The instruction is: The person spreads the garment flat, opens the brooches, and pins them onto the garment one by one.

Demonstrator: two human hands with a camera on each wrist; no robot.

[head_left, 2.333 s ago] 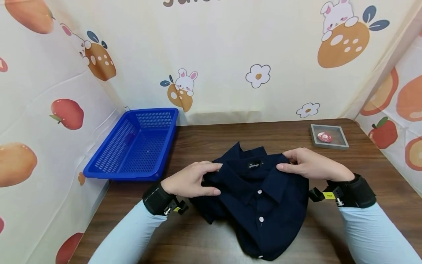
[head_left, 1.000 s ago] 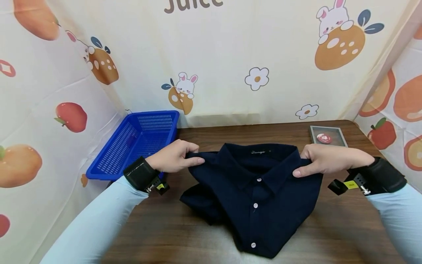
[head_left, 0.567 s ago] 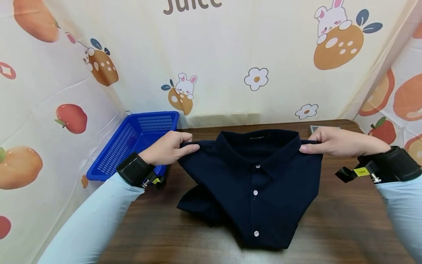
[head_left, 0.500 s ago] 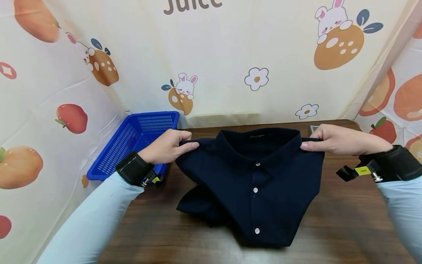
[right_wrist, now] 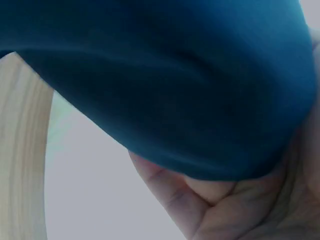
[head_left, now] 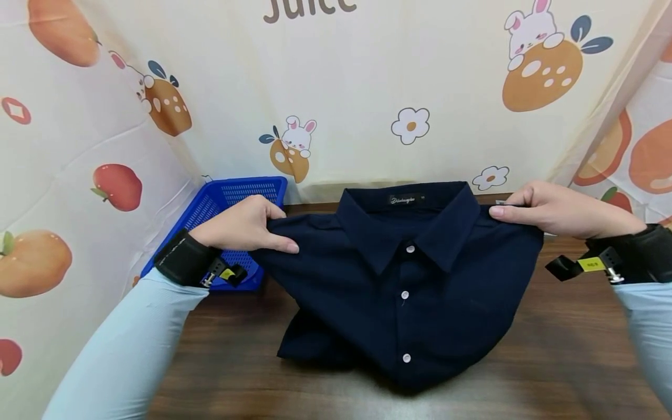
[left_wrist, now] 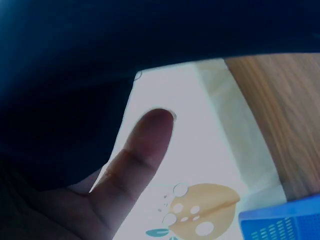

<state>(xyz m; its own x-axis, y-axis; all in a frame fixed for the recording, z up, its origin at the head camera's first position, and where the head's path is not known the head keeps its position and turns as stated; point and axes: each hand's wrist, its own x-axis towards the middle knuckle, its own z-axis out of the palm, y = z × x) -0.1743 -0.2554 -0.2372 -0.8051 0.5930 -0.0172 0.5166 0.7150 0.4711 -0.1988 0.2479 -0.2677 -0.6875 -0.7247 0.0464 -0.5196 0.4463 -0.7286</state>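
Note:
A dark navy button-up shirt [head_left: 446,303] with white buttons is stretched between my two hands, collar upward and front facing me. My left hand [head_left: 247,226] pinches it at the left shoulder, thumb in front. At the opposite shoulder my right hand [head_left: 564,210] grips the cloth between thumb and fingers. The lower part hangs in a bundle close to the table, and whether it touches cannot be told. In the left wrist view the shirt [left_wrist: 150,30] covers most of the fingers; in the right wrist view the cloth [right_wrist: 175,100] hides the fingertips.
A blue plastic basket [head_left: 226,189] stands at the back left, partly behind my left hand. The grey-framed box at the back right is almost wholly hidden by my right hand. Beneath lies a brown wooden table [head_left: 226,361], with a printed curtain [head_left: 357,76] behind it.
Both hands have shifted from the collar out to the shoulders, moving apart and upward. The shirt has been lifted and spread wider, and its collar now stands up.

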